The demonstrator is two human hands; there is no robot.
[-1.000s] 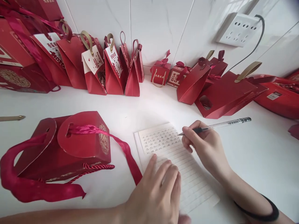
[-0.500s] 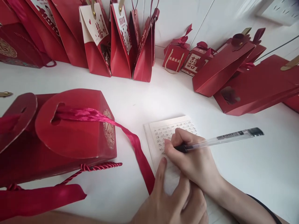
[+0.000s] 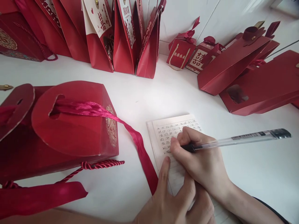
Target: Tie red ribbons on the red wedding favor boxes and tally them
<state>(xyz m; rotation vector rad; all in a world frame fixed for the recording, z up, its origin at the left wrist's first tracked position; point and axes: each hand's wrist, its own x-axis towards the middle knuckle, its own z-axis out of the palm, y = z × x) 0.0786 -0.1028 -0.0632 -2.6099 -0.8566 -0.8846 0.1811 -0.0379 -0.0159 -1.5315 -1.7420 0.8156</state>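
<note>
In my right hand (image 3: 205, 165) is a gel pen (image 3: 235, 140) with a clear barrel and a black grip, pinched between the fingers. Its tip meets a lined notebook page (image 3: 171, 120) at the start of a row, below several rows of handwritten numbers. My left hand (image 3: 173, 202) lies on the lower part of the page, index finger stretched toward the pen tip and the other fingers spread. Part of the notebook is hidden beneath both hands. A red ribbon (image 3: 142, 152) runs close to the notebook's left edge.
A red gift box (image 3: 77, 133) with ribbon and twisted cord (image 3: 102, 165) stands at left on the white table (image 3: 130, 90). Tall red gift bags (image 3: 100, 53) line the back. Small red boxes (image 3: 179, 53) and larger red boxes (image 3: 263, 87) stand back right against the tiled wall (image 3: 177, 15).
The pen tip has moved slightly and more marks show at the start of a lower row. The view has shifted a little; my left hand still rests on the page.
</note>
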